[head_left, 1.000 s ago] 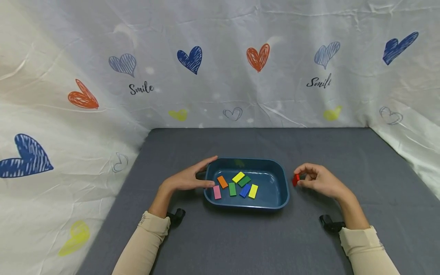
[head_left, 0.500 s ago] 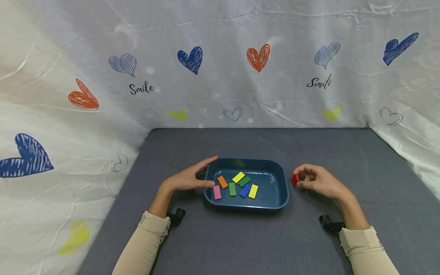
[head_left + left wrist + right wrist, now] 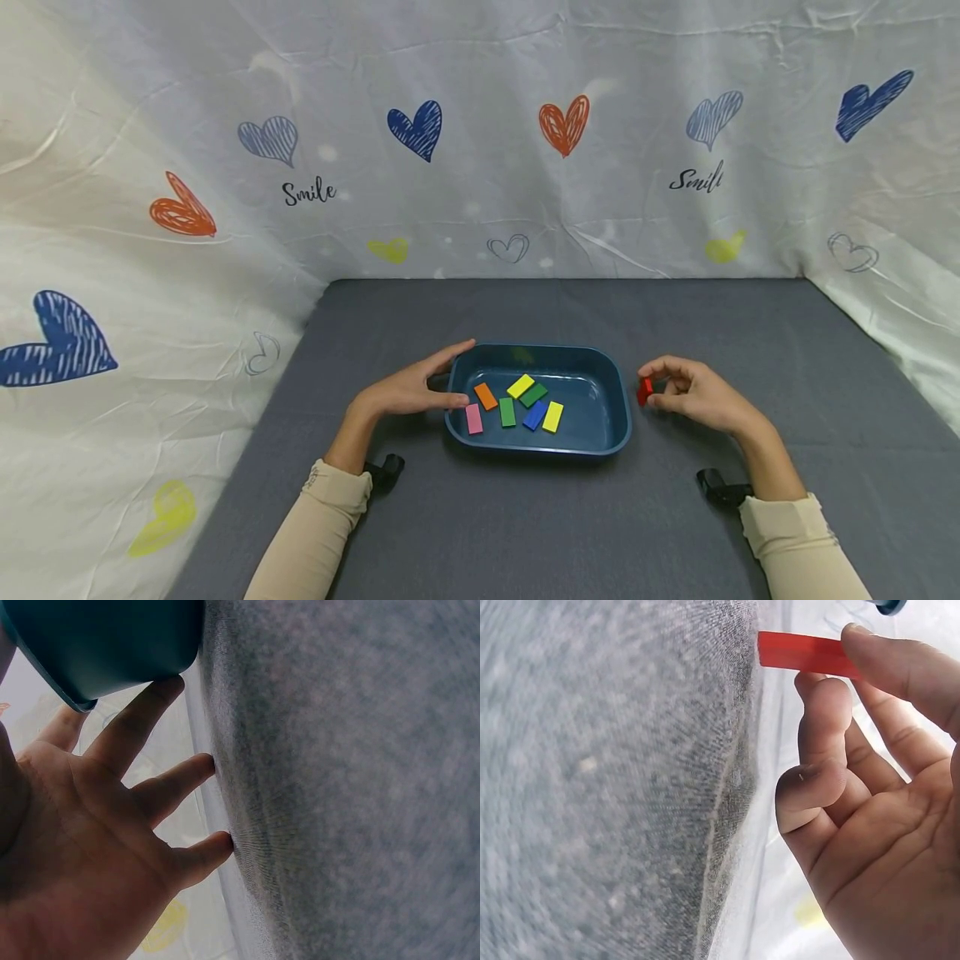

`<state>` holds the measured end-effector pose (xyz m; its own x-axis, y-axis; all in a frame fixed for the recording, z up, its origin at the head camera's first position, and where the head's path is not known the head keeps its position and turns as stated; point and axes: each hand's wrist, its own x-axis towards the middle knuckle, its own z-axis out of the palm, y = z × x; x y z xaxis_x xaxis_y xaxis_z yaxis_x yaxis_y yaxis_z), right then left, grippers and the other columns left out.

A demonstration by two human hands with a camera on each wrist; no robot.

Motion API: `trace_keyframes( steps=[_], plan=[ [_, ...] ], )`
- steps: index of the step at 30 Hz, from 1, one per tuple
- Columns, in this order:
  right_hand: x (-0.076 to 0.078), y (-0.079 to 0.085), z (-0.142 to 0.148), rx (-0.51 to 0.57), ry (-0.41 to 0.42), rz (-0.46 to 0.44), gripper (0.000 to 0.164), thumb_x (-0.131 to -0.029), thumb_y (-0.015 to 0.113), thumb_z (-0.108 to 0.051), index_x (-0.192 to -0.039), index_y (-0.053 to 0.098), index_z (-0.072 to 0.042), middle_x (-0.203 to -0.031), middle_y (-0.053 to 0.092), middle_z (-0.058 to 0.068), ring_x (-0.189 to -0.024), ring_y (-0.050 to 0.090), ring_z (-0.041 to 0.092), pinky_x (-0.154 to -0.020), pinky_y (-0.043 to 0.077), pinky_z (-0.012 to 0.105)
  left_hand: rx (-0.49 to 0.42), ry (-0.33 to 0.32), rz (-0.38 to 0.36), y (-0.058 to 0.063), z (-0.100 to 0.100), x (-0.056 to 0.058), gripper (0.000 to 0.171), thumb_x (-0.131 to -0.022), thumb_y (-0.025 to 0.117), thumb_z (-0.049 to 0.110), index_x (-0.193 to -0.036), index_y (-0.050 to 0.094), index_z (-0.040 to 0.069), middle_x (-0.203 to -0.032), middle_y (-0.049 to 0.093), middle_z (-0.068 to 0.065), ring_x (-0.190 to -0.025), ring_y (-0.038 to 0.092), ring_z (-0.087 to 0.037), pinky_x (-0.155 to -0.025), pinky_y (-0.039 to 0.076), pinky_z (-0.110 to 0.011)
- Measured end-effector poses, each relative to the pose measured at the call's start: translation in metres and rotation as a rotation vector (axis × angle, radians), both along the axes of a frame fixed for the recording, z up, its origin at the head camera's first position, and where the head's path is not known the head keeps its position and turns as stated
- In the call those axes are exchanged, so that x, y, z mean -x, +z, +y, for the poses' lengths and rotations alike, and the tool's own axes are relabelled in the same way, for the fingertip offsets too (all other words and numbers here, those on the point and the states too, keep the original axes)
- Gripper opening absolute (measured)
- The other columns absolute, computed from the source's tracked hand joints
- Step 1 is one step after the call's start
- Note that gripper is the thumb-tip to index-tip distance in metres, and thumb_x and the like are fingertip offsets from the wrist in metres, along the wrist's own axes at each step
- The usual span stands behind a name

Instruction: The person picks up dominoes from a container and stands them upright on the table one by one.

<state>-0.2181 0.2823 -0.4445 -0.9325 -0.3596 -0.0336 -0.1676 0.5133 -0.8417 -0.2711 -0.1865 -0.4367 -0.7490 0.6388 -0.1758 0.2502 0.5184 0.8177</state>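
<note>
In the head view, my left hand (image 3: 408,390) rests at the left end of a dark blue tray (image 3: 592,446), thumb over its rim. The left wrist view has the fingers (image 3: 131,726) straight and spread, one touching the tray wall (image 3: 120,645), the two lower fingertips at the cloth. To the right of the tray, my right hand (image 3: 693,393) pinches a red block (image 3: 645,391) between thumb and forefinger, the other fingers curled. Seen from the right wrist, this block (image 3: 802,652) stands upright, its lower end at the cloth.
Inside the tray lie several flat blocks: a pink block (image 3: 474,419), an orange block (image 3: 486,397), two green, two yellow and a blue block (image 3: 535,416). A grey cloth (image 3: 525,525) covers the table. White curtains (image 3: 480,192) with printed hearts hang behind and beside it.
My right hand has shifted very slightly left with the red block. The left hand, the tray and the blocks inside it have stayed in place.
</note>
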Motion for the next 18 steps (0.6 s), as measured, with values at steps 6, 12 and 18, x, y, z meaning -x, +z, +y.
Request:
trace_keyframes(
  steps=[6, 12, 18],
  plan=[
    [-0.002, 0.004, 0.001, 0.008, 0.009, 0.015, 0.042, -0.093, 0.074, -0.009, -0.131, 0.060, 0.002, -0.102, 0.071, 0.023, -0.062, 0.058, 0.022, -0.055, 0.043, 0.027, -0.007, -0.007, -0.001, 0.000, -0.001, -0.001, 0.092, -0.092, 0.076, 0.041, -0.163, 0.019, 0.037, -0.172, 0.016, 0.000, -0.154, 0.025, -0.042, -0.118, 0.027, -0.069],
    [-0.006, 0.017, 0.006, 0.019, -0.007, 0.098, 0.042, -0.094, 0.073, -0.010, -0.133, 0.059, -0.002, -0.123, 0.064, 0.011, -0.067, 0.058, 0.026, -0.054, 0.044, 0.030, -0.008, -0.012, 0.000, 0.000, -0.001, 0.000, 0.092, -0.092, 0.075, 0.042, -0.163, 0.018, 0.036, -0.172, 0.015, -0.001, -0.155, 0.024, -0.043, -0.119, 0.024, -0.070],
    [-0.010, 0.032, -0.002, 0.075, -0.006, 0.228, 0.038, -0.094, 0.072, -0.006, -0.131, 0.063, -0.008, -0.118, 0.065, -0.015, -0.069, 0.059, 0.025, -0.054, 0.043, 0.032, -0.003, -0.009, -0.001, -0.001, 0.000, 0.001, 0.092, -0.092, 0.076, 0.041, -0.163, 0.018, 0.036, -0.172, 0.014, 0.000, -0.155, 0.023, -0.041, -0.120, 0.024, -0.068]
  ],
)
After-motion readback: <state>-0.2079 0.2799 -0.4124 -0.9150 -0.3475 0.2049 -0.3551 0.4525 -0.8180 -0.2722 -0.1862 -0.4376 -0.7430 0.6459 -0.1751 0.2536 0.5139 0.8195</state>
